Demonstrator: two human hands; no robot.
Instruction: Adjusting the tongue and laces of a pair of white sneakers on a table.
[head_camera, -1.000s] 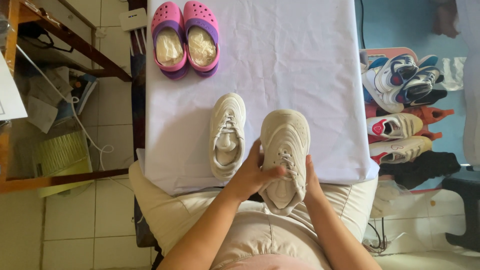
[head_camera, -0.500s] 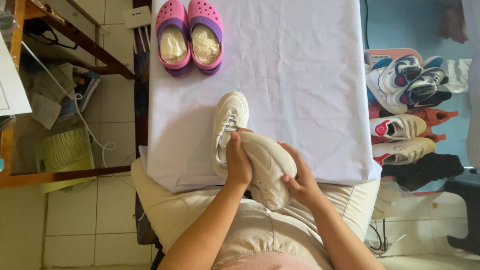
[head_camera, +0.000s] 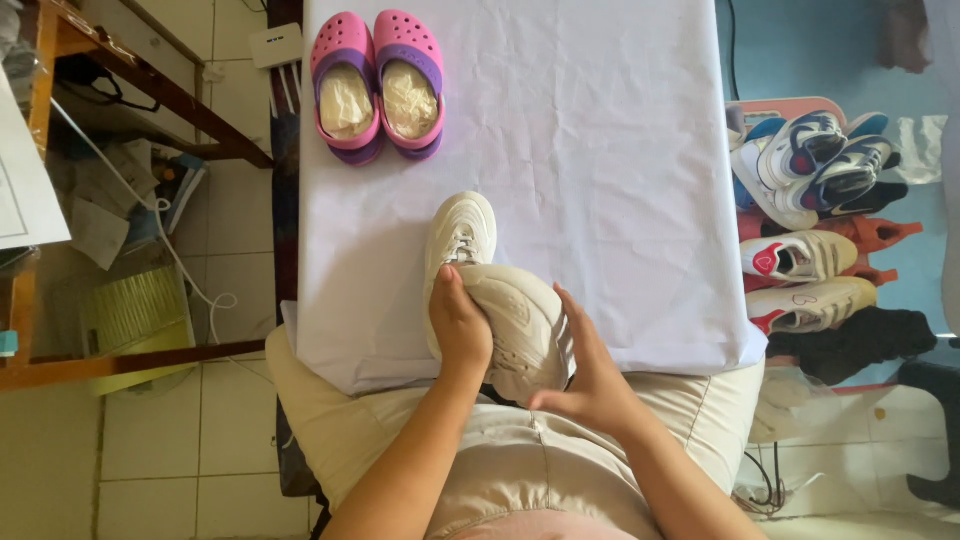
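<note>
Fingers (head_camera: 452, 310) of left hand (head_camera: 462, 330) curled over cream sneaker (head_camera: 520, 325), clasping its side; right hand (head_camera: 592, 375) spread flat against the other side, pressing, not clenched; sneaker tipped on its side at near edge of white-covered table (head_camera: 600, 150), touching second cream sneaker (head_camera: 460, 230); could slide off that edge into lap if grip loosens; pink clogs (head_camera: 378, 85) at far left corner, stuffed with crumpled paper; shoe rack (head_camera: 820, 220) beside right edge, full of sneakers.
</note>
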